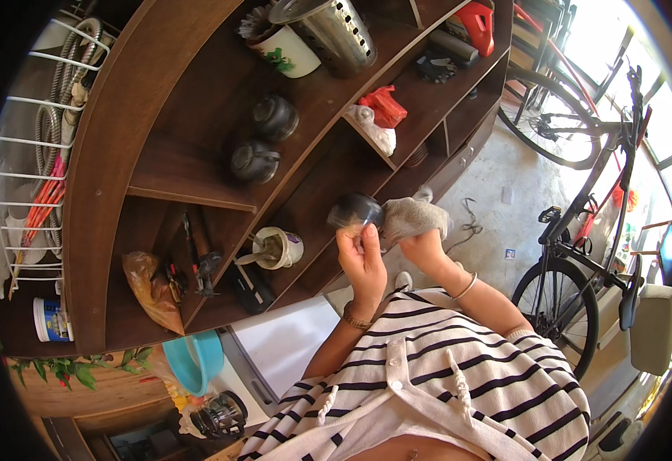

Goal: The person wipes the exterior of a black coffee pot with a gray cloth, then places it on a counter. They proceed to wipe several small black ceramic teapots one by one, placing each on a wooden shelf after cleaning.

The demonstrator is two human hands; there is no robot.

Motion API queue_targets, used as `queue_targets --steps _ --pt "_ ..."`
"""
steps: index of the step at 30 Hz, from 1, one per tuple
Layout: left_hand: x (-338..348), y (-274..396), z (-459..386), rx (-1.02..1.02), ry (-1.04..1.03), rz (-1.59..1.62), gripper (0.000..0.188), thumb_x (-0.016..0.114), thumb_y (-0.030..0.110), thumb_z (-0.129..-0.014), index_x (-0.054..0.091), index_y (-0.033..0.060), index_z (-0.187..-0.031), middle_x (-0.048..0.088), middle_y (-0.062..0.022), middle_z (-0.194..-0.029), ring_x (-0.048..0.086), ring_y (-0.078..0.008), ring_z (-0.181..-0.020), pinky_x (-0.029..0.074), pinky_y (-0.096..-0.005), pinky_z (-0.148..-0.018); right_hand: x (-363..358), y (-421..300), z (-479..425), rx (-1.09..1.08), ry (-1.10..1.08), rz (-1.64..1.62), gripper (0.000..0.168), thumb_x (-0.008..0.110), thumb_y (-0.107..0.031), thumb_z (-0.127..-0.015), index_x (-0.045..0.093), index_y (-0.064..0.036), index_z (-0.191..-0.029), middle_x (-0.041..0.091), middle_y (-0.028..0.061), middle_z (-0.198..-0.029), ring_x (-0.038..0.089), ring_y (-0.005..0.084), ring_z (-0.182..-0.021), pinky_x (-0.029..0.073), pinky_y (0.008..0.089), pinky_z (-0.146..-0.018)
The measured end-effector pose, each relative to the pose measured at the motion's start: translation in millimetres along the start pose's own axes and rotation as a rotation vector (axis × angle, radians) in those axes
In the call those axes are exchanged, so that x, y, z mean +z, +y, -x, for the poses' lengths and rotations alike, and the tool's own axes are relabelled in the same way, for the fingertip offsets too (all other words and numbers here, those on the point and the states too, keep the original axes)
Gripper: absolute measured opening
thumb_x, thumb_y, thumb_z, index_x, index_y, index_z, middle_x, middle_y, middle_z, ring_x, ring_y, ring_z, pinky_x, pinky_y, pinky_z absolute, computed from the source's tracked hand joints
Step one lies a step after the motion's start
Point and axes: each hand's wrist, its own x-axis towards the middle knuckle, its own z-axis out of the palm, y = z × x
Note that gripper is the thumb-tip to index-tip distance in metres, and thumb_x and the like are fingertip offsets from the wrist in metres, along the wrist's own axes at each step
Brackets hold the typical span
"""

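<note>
In front of the dark wooden shelves, my left hand (pixel 362 259) grips a small dark rounded vessel (pixel 354 212) by its near side, thumb and fingers pinched on it. My right hand (pixel 422 245) is mostly covered by a greyish cloth (pixel 415 219), which it holds against the vessel's right side. Two dark mugs (pixel 255 161) rest on the shelf further up. A white container (pixel 278 248) with a handled tool inside stands on a shelf to the left of my hands.
A perforated metal holder (pixel 336 40), a red plastic bag (pixel 383 107) and a yellowish plastic bag (pixel 149 291) occupy the shelves. A bicycle (pixel 595 173) stands at the right. A turquoise basin (pixel 195 363) and a glass jug (pixel 221 414) are at lower left.
</note>
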Motion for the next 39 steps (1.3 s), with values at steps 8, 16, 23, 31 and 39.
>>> queue_targets --steps 8,16,23,31,39 --pt "4 -18 -9 -0.109 0.162 0.637 0.015 0.054 0.018 -0.092 0.046 0.0061 -0.091 0.051 -0.0005 -0.088 0.048 -0.0087 -0.083 0.039 -0.0249 -0.079 3 -18 -8 0.488 -0.001 -0.714 0.013 0.057 -0.009 -0.085 0.06 0.001 -0.094 0.06 0.0019 -0.081 0.056 0.0101 -0.072 0.045 0.0234 -0.063" --pt "6 -23 21 0.1 0.037 0.172 0.019 0.061 0.017 -0.087 0.048 0.004 -0.093 0.05 0.0002 -0.086 0.042 -0.0052 -0.073 0.036 -0.02 -0.068 27 -2 18 0.082 0.067 -0.172 0.038 0.051 0.005 -0.076 0.046 -0.001 -0.113 0.055 0.0097 -0.093 0.054 0.0258 -0.085 0.045 0.0341 -0.077" --pt "-19 -20 1 -0.16 0.013 0.295 0.021 0.066 0.012 -0.083 0.047 0.0053 -0.089 0.05 0.0009 -0.084 0.044 -0.0058 -0.073 0.039 -0.0208 -0.071 -12 -15 -21 0.11 -0.354 0.108 0.031 0.052 0.004 -0.068 0.055 -0.002 -0.098 0.058 0.0181 -0.083 0.057 0.0367 -0.079 0.047 0.0386 -0.071" --pt "-59 -9 -31 -0.126 -0.5 -0.009 0.068 0.081 0.034 -0.065 0.046 0.0058 -0.116 0.048 -0.0019 -0.104 0.048 -0.014 -0.098 0.04 -0.029 -0.088 -25 -15 -34 -0.15 -0.555 0.341 0.027 0.058 -0.002 -0.066 0.06 -0.003 -0.093 0.061 0.0167 -0.084 0.058 0.0337 -0.078 0.047 0.0373 -0.067" --pt "-37 -8 -17 -0.319 -0.327 0.619 0.086 0.088 0.028 -0.055 0.043 0.0049 -0.125 0.052 -0.0056 -0.115 0.05 -0.0149 -0.107 0.039 -0.0267 -0.093 -29 -33 -36 0.39 -0.236 -0.643 0.023 0.06 -0.007 -0.083 0.06 0.002 -0.104 0.064 0.0041 -0.089 0.059 0.0125 -0.077 0.048 0.0266 -0.069"
